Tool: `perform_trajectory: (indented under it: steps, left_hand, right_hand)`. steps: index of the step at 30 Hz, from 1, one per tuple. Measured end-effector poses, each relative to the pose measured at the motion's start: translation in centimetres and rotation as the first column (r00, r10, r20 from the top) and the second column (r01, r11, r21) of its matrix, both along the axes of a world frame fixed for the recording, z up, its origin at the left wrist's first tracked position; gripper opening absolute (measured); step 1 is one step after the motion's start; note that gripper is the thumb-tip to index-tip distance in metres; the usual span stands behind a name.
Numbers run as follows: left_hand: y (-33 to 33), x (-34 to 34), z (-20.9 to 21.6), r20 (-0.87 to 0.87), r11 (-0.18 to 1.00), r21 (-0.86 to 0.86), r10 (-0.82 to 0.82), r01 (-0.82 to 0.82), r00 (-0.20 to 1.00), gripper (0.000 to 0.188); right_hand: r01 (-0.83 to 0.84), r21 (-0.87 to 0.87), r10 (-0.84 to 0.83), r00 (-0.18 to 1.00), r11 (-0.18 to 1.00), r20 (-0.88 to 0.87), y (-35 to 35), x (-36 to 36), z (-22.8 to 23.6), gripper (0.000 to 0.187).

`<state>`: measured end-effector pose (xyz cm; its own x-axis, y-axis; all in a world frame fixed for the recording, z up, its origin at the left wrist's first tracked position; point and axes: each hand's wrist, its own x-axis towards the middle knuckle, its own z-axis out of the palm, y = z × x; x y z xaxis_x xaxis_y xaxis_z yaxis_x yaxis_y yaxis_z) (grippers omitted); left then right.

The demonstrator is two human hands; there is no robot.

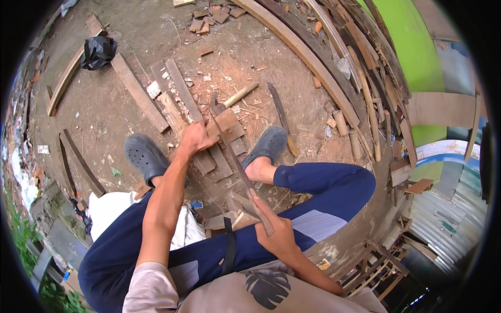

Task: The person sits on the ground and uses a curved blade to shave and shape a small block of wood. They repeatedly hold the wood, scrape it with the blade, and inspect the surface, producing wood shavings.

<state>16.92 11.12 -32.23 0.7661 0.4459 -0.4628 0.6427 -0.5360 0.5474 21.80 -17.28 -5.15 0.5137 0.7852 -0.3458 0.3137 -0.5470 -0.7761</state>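
Note:
My left hand (195,138) presses down on a short wooden board (225,122) that lies on a stack of planks between my feet. A long-bladed knife (232,156) runs from my right hand (276,229), which grips its wooden handle near my knee, up to the board, where its tip rests. I sit low, with grey clogs (146,156) on both feet and dark blue trousers.
A hammer (229,101) and a curved sickle blade (279,112) lie on the dirt beyond the board. Long planks (138,94) lie at the left, stacked timber (334,68) at the right, a black bag (97,51) at the far left.

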Motion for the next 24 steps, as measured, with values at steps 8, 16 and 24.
perform_trajectory:
  steps: [8, 16, 24]
  left_hand:
    - [-0.2, 0.2, 0.1, -0.014, 0.998, -0.054, -0.043, 0.043, 0.999, 0.085]
    - [-0.6, 0.6, 0.9, -0.064, 0.998, -0.060, 0.001, -0.005, 0.998, 0.086]
    - [-0.1, -0.2, -0.7, 0.013, 0.999, 0.031, -0.010, 0.010, 1.000, 0.077]
  right_hand:
    - [0.088, 0.113, -0.080, 0.994, 0.990, -0.073, 9.4, 2.9, -9.2, 0.063]
    - [0.019, 0.185, -0.033, 0.997, 0.983, 0.073, 6.4, 2.2, -9.0, 0.064]
    - [0.015, 0.024, -0.013, 0.996, 1.000, -0.083, 3.4, 2.2, -1.5, 0.065]
